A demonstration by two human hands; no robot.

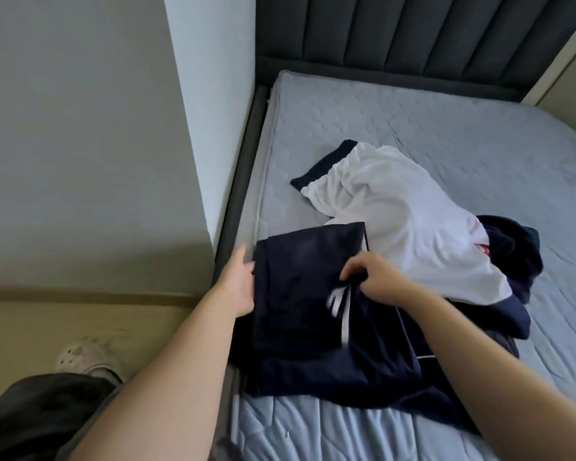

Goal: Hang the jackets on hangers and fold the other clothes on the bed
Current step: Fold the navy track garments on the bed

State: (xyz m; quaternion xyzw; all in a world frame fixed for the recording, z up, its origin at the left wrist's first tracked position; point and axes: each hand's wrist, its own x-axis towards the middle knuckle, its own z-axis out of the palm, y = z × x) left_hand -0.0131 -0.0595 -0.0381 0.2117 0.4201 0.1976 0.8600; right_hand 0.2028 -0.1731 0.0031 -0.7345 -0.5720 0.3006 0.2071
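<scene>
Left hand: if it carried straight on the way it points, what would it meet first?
The left hand, holding the navy garment at its edge, points up-bed along the mattress. Past bare mattress, the dark band of the white garment looks first in line, though depth is unclear.

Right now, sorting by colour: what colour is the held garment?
The garment is navy with white stripes; head view.

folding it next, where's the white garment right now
In the head view, the white garment lies crumpled on the mattress, just beyond and right of the navy garment being folded, its right end overlapping a dark clothes pile.
</scene>
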